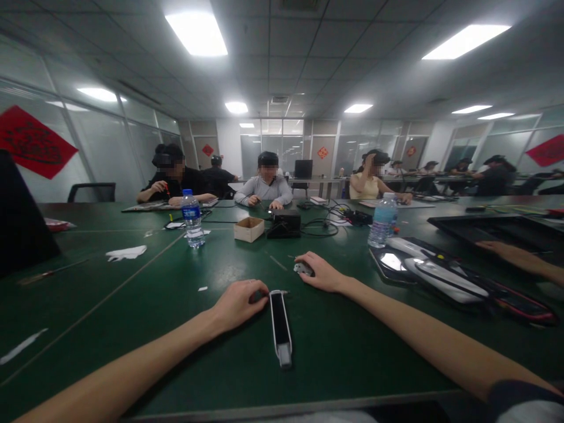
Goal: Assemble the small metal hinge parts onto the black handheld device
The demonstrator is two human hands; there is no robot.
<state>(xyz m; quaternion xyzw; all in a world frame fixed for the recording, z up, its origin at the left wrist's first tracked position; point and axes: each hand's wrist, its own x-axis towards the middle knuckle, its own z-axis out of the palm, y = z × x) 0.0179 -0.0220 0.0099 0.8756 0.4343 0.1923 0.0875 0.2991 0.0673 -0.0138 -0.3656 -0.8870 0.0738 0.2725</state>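
On the green table right in front of me lies a long narrow casing, black inside with a white rim and a grey block at its near end. My left hand rests at its far left corner, thumb and fingers curled together against the rim. A thin pin-like bit sticks out at that far end. Farther right, my right hand is closed around a small whitish-grey part with dark spots, held at the tabletop. Its palm side is hidden.
A small open cardboard box and a black power unit with cables stand ahead. Water bottles stand left and right. White-grey devices lie right, near another person's hand. Co-workers sit opposite.
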